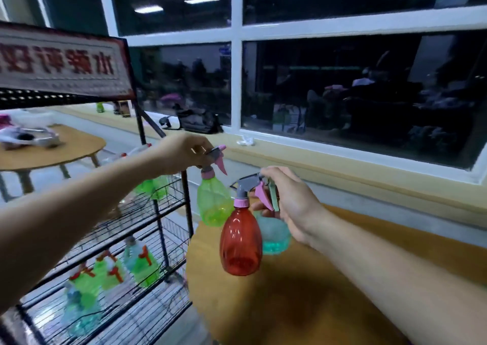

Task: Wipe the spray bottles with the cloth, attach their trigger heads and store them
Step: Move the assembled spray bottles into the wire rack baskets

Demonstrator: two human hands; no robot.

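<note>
Rack [137, 213] just left of grips. Left hand [181, 155] pinches green bottle [213, 202] by its head; right hand [292, 202] grips red bottle [241, 242], teal bottle [275, 236]. Shelve green first, upright.

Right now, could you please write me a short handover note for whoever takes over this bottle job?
Left hand grips the green bottle by its trigger head, beside the wire rack.
Right hand holds the red bottle and the teal bottle by their triggers, above the wooden table.
Done: all three have heads on; other bottles already sit on the rack.
Left: shelve these three.
</note>
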